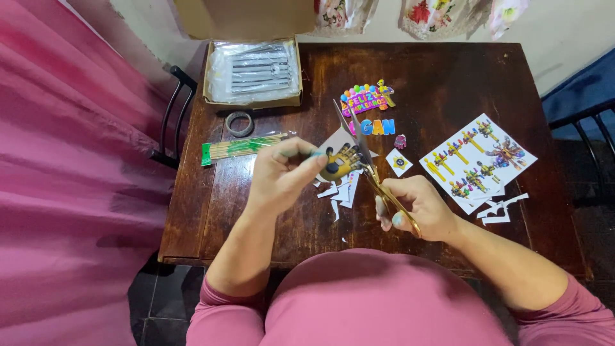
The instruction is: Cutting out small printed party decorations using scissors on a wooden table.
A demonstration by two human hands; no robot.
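My left hand (285,173) pinches a small printed paper figure (339,161), yellow and black, above the dark wooden table (442,83). My right hand (416,208) grips gold-handled scissors (365,150). Their open blades point up and away, and they straddle the paper figure's right edge. White paper offcuts (339,192) lie on the table just under both hands.
A printed sheet of small colourful figures (477,160) lies at the right, with more white scraps (503,210) below it. Colourful cut-out letters (368,99) sit in the middle. An open cardboard box (253,72), a tape roll (240,123) and a pack of wooden skewers (243,147) are at the left. A pink curtain (70,166) hangs left.
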